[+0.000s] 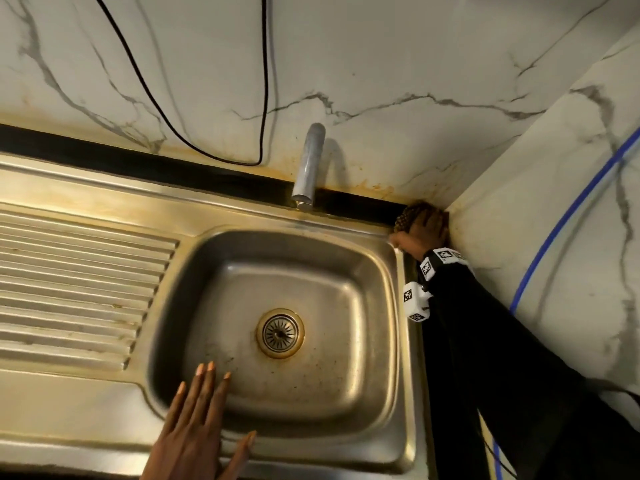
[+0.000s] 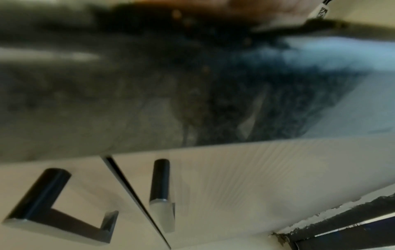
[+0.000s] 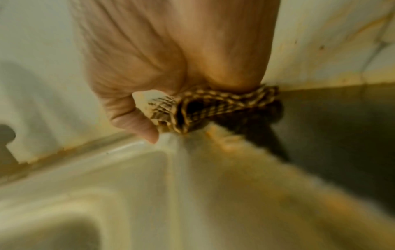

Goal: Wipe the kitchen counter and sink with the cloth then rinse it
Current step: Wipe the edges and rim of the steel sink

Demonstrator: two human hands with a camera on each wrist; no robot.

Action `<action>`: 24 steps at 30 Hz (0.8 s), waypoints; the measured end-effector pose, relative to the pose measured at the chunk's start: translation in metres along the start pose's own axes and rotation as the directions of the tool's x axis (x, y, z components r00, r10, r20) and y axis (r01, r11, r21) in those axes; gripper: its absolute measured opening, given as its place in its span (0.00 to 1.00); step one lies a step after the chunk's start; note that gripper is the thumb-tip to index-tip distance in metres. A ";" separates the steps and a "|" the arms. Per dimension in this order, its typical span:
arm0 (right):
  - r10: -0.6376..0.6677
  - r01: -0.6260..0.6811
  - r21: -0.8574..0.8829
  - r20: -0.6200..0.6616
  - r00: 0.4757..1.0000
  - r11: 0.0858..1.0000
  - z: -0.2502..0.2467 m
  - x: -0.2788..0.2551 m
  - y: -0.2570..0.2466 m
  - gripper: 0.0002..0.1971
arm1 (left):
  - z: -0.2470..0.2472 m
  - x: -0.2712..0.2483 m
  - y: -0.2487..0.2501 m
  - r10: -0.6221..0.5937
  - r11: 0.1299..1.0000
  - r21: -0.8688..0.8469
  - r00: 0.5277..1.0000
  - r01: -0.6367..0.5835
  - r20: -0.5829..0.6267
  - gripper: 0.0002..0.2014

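i am on the wiping step. my right hand (image 1: 420,233) squeezes the cloth (image 3: 215,108) into the back corner by the sink (image 1: 408,375). my left hand (image 1: 197,431) lies flat, holding nothing. next i should wipe the bowl.

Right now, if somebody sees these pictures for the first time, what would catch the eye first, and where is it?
The steel sink fills the middle of the head view, its drain ringed with orange-brown stain. In the far right corner, the right hand grips a checked brown cloth and presses it where the sink rim meets the marble wall. The left hand rests flat on the near rim, fingers straight.
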State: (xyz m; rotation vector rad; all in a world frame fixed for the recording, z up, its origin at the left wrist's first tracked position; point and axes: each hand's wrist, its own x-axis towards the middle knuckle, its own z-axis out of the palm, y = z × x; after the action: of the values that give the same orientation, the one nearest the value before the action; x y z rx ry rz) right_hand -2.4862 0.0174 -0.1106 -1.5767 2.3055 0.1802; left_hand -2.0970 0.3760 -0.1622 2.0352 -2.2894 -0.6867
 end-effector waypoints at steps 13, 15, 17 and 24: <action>-0.466 0.462 -0.089 -0.026 0.884 0.882 0.060 -0.038 -0.139 0.54 | 0.008 0.000 -0.008 0.051 0.997 0.065 0.998 -0.049 -0.037 0.48; -0.555 0.540 -0.187 -0.031 0.832 0.820 0.051 -0.033 -0.120 0.52 | 0.007 -0.001 -0.007 0.051 0.995 0.087 0.997 -0.045 -0.064 0.48; -0.603 0.587 -0.188 -0.037 0.797 0.787 0.041 -0.027 -0.099 0.47 | 0.008 -0.002 -0.005 0.058 0.992 0.117 0.997 -0.051 -0.058 0.47; -0.266 0.256 -0.102 -0.102 0.958 0.961 0.021 0.029 0.050 0.38 | 0.004 -0.003 -0.003 0.037 0.993 0.112 0.999 -0.033 -0.036 0.46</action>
State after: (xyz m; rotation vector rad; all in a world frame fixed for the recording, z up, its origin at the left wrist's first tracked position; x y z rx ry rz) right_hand -2.5374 0.0163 -0.1444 -1.9652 2.1681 0.1292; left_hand -2.0948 0.3796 -0.1663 2.0286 -2.3868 -0.5254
